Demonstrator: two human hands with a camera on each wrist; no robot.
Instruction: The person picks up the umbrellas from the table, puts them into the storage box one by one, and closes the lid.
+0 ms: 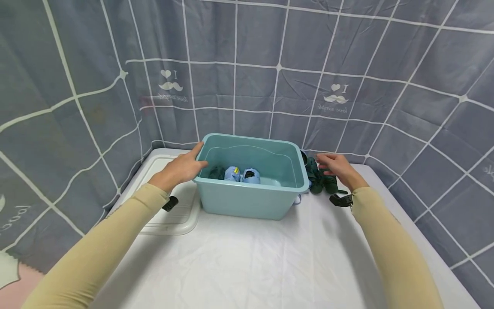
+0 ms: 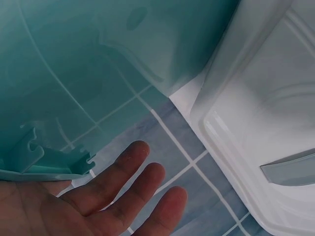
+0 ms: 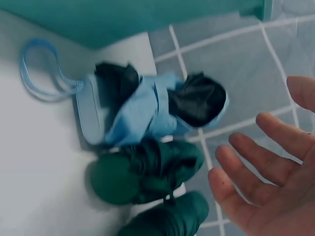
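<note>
A teal plastic storage bin (image 1: 247, 199) stands on the white table. My left hand (image 1: 179, 169) rests at its left rim, thumb on the inner side; in the left wrist view, three loosely extended fingers (image 2: 162, 211) show outside the wall. Inside the bin lie a dark green bundle (image 1: 217, 173) and two light blue bundles (image 1: 232, 174). To the right of the bin my right hand (image 1: 337, 167) hovers, fingers apart and holding nothing. Near it, the right wrist view shows a light blue folded compact umbrella (image 3: 142, 110) with a strap loop and two dark green ones (image 3: 115, 179).
A white lid (image 1: 189, 199) lies flat left of the bin, partly behind my left hand, with a grey latch (image 2: 290, 169) in the left wrist view. Grey checked curtains (image 1: 254, 86) hang behind and on both sides. White cloth (image 1: 247, 262) covers the table in front.
</note>
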